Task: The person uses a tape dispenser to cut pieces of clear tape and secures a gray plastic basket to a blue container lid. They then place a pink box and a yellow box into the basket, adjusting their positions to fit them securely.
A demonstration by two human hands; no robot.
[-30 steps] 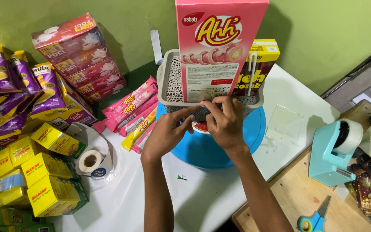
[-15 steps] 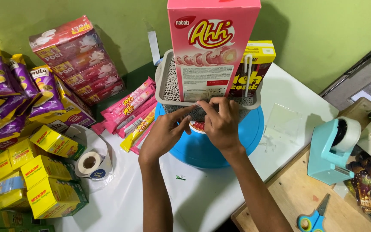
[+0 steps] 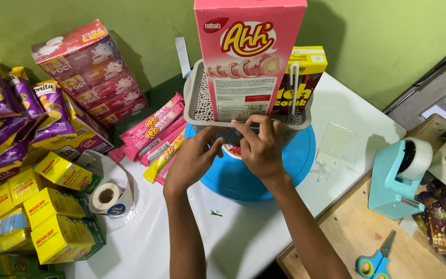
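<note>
Both hands meet at the centre of the frame, against the near rim of a pale lattice basket (image 3: 201, 98) that sits on a round blue tray (image 3: 295, 165). The right hand (image 3: 261, 147) has its thumb and forefinger pinched narrow on the rim's front edge, just below a tall pink snack box (image 3: 246, 57); whether anything small is held in that pinch cannot be told. The left hand (image 3: 194, 160) lies just beside it, lower and to the left, fingers half curled and touching the basket wall, holding nothing that shows. The pink box stands upright inside the basket, long axis vertical, directly above and beyond the hands, and the right hand is the nearer to it. A yellow box (image 3: 305, 72) stands behind it to the right. Elsewhere (not handled): pink wafer sticks (image 3: 156, 126) left of the tray, a tape roll (image 3: 106, 196) at lower left, a teal tape dispenser (image 3: 396, 178) and blue scissors (image 3: 375, 261) at lower right.
</note>
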